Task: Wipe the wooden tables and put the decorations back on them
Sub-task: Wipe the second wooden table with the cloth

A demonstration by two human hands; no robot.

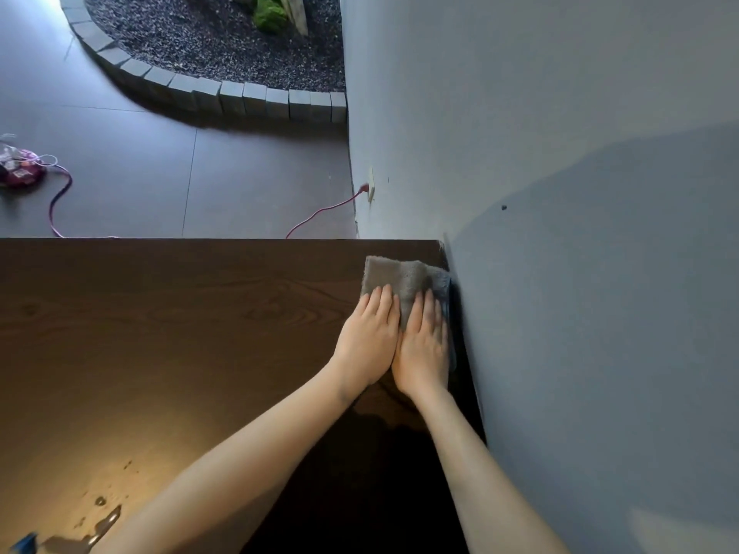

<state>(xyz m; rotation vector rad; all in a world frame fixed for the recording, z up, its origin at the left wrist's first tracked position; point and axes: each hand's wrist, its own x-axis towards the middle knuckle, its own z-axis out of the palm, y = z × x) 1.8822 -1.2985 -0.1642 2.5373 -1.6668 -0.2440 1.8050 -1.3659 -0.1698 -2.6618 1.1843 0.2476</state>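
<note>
Both hands (400, 337) cover much of the cloth (400, 279).

A dark brown wooden table (180, 333) with clear grain swirls is seen from above, its right edge pushed up against a wall. A warm patch of light is reflected off the near-left part of the top, and a few wet-looking spots are scattered there. A grey cloth (396, 277), a bit bunched and folded, is spread flat at the far-right corner of the table, right up against the wall side, with a bluish edge showing along its right. The near half of the cloth is covered by two flat palms, so only the far part can be made out.
</note>
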